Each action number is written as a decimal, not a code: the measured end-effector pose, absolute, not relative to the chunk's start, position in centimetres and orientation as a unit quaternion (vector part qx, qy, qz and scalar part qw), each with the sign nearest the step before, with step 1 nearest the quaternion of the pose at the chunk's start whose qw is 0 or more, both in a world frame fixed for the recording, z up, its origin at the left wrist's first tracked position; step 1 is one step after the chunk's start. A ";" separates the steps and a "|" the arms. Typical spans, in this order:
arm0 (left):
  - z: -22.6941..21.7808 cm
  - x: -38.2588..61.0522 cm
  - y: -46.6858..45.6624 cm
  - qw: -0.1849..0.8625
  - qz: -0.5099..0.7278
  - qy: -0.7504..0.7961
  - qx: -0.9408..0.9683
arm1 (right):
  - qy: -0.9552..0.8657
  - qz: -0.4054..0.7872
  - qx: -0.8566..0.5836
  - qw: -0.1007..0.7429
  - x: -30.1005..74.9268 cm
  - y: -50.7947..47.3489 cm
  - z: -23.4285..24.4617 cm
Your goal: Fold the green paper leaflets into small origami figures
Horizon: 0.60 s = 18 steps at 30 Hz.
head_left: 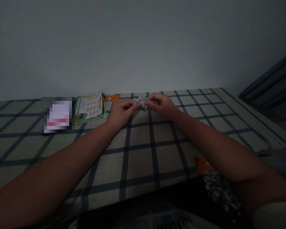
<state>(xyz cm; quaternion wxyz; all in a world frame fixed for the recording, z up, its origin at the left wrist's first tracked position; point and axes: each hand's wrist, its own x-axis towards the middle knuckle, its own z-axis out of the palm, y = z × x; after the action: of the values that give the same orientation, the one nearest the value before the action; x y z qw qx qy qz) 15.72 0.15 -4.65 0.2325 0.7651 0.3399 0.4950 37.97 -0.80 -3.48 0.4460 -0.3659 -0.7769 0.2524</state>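
Dim room, low flat light — plain greyish wall (133, 47) fills the upper half. Pale cloth (139, 136) with dark grid lines covers the flat surface up to the wall, orange bear prints (113, 98) on it, blurred lettering (264, 125) near right edge — dark folded fabric (274, 87) slants at far right
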 end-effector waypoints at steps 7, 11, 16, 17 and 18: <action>-4.2 15.7 0.0 0.224 0.495 0.334 0.771 | -0.802 0.248 -0.362 0.406 38.1 -0.7 -3.4; -4.6 15.8 0.1 0.231 0.491 0.329 0.773 | -0.820 0.184 -0.374 0.393 38.3 -0.9 -3.1; -5.0 15.7 0.3 0.237 0.471 0.317 0.788 | -0.819 0.178 -0.373 0.398 38.2 -0.9 -3.1; -5.0 15.7 0.3 0.233 0.473 0.316 0.789 | -0.819 0.186 -0.370 0.397 38.2 -0.9 -3.2; -5.0 15.6 0.3 0.229 0.477 0.316 0.788 | -0.819 0.195 -0.368 0.396 38.2 -0.8 -3.3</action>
<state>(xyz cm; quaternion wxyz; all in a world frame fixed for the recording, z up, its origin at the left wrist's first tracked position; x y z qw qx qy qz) 15.65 0.27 -5.03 0.2286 0.7876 0.3158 0.4772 38.24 -0.79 -3.28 0.3956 -0.3682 -0.8186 0.1947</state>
